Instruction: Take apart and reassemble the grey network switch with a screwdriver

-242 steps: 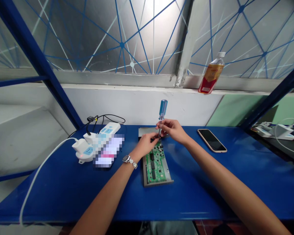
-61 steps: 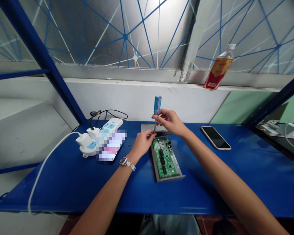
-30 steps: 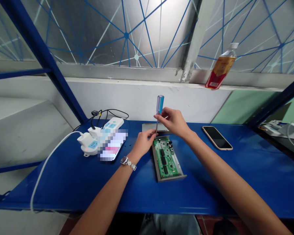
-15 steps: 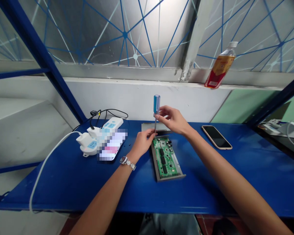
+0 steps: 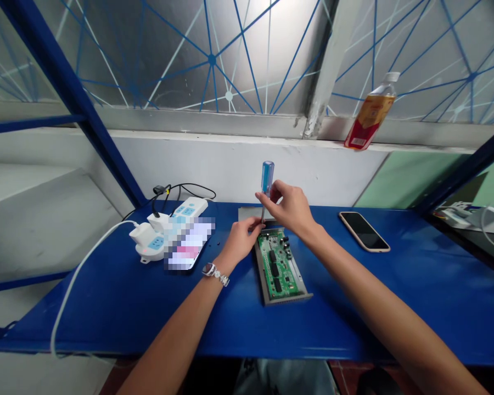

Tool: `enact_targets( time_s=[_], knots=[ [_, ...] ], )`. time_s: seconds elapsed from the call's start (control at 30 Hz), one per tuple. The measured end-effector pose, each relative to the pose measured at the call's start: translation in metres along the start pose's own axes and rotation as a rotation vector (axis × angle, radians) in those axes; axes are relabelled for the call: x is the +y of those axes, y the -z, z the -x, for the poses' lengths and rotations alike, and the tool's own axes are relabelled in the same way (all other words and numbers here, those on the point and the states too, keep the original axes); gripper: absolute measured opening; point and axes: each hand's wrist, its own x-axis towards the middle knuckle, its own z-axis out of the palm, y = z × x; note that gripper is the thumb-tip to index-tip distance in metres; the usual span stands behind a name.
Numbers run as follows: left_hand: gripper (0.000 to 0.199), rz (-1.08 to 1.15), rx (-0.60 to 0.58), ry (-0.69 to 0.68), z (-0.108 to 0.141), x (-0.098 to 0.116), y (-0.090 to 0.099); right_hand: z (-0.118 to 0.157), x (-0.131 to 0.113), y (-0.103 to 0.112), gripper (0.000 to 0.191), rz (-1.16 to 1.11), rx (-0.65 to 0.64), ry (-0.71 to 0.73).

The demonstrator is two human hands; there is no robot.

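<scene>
A screwdriver [image 5: 267, 176] with a clear blue handle stands nearly upright at the far left corner of a green circuit board [image 5: 280, 266]. The board lies in a grey metal tray-like casing [image 5: 265, 293] on the table. My right hand [image 5: 292, 207] is closed around the lower handle, thumb to the left. Low on the shaft, the thumb and fingers of my left hand [image 5: 242, 240] pinch together beside the board's corner. The screwdriver's tip is hidden by those fingers. Behind the board lies a flat grey metal plate [image 5: 251, 213], partly covered by my hands.
On the left of the blue table [image 5: 325, 323] are a white power strip [image 5: 194, 206] with plugged-in chargers and a lit phone [image 5: 191, 247]. Small dark bits [image 5: 218, 243] lie nearby. A dark-screened phone [image 5: 364, 231] rests at right. A drink bottle [image 5: 370, 115] stands on the ledge.
My right hand's fingers have curled in and the thumb has swung left across the handle. The screwdriver's top has shifted slightly right. My left hand stays at the corner.
</scene>
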Motion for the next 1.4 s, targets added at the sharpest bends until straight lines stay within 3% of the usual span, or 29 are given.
enact_targets(
  time_s=[0.13,0.37,0.6,0.8,1.0,1.23,1.4],
  knots=[
    [0.022,0.04,0.001,0.012,-0.001,-0.002,-0.001,0.0,0.003,0.002,0.029,-0.071,-0.06,0.006],
    [0.024,0.037,-0.014,0.004,-0.001,-0.003,0.001,-0.002,0.009,0.005,0.032,-0.285,-0.23,0.046],
    [0.023,0.049,-0.023,0.011,-0.001,-0.006,0.0,0.003,0.012,-0.006,0.033,-0.352,-0.049,-0.006],
    [0.022,0.061,-0.017,0.002,0.0,-0.004,0.0,-0.001,0.018,-0.005,0.033,-0.535,-0.251,-0.036],
    [0.019,0.042,-0.016,-0.007,-0.001,-0.004,0.0,-0.002,0.019,-0.006,0.036,-0.591,-0.149,-0.093],
    [0.015,0.046,-0.012,0.008,-0.001,-0.003,0.0,-0.004,0.019,-0.004,0.037,-0.685,-0.26,-0.091],
    [0.013,0.02,-0.008,0.022,-0.001,-0.006,-0.001,-0.003,0.021,-0.006,0.037,-0.687,-0.161,-0.102]
  ],
)
